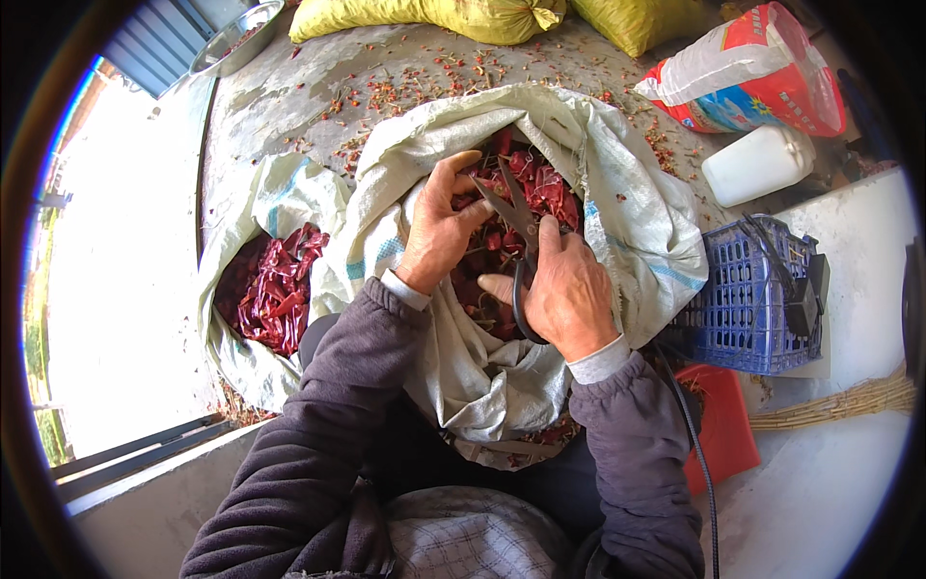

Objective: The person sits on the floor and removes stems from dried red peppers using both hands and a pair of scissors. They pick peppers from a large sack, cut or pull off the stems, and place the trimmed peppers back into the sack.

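Observation:
Over a large white woven sack (644, 217) filled with dried red chili peppers (553, 192), my right hand (568, 297) holds black-handled scissors (517, 213) with the blades apart, pointing up and left. Beside the blade tips is my left hand (445, 217), its fingers curled at the near side of the peppers; whether something small is between its thumb and fingers cannot be told. A second white woven sack (210, 311) stands to the left, holding glossy dried red chili pods (282, 289).
Yellow sacks (434, 18) lie at the back, and a metal basin (253, 47) stands back left. At right are a printed bag (745, 72), a white plastic jug (756, 166), a blue crate (745, 304) with cables, a red dustpan-like object (723, 420) and a straw broom (839, 402).

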{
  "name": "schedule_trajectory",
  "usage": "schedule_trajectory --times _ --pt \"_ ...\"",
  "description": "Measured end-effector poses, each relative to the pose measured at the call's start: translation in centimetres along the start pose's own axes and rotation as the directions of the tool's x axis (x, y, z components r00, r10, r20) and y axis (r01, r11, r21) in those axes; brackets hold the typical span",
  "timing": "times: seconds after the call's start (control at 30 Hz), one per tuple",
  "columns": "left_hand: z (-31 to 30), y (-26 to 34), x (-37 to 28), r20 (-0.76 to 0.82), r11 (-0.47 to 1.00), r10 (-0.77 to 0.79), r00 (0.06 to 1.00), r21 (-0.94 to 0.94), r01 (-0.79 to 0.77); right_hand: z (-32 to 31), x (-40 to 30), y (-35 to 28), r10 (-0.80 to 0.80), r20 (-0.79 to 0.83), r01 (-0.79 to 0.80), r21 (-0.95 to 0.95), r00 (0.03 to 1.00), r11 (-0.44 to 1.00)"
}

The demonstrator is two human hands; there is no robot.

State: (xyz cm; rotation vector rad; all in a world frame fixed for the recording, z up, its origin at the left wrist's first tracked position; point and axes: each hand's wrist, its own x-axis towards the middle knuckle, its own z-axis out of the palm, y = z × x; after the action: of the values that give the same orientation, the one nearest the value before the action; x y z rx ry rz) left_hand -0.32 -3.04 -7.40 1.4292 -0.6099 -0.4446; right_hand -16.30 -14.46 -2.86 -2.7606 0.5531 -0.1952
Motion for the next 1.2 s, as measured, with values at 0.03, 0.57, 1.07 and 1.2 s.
schedule_trajectory --times 0.03,0.57,1.07,1.2 --pt "-0.1 0.1 0.0 0.025 1.000 -0.004 1.000 -0.021 0.004 0.1 0.2 0.2 0.016 0.000 -0.016 0.034 1.000 0.999" --pt "0.1 0.8 0.1 -0.007 0.996 -0.069 0.998 -0.058 0.068 -0.8 0.6 0.9 -0.068 -0.139 0.079 0.078 0.988 0.994" --pt "-0.4 1.5 -0.6 0.106 0.996 0.002 0.994 -0.093 0.008 -2.0 1.3 2.9 0.248 0.119 -0.246 -0.034 0.961 0.969" --pt "-0.4 1.5 -0.2 0.073 0.998 -0.037 0.997 -0.038 0.040 -1.7 0.4 2.6 -0.012 -0.146 0.040 0.193 0.989 0.980"
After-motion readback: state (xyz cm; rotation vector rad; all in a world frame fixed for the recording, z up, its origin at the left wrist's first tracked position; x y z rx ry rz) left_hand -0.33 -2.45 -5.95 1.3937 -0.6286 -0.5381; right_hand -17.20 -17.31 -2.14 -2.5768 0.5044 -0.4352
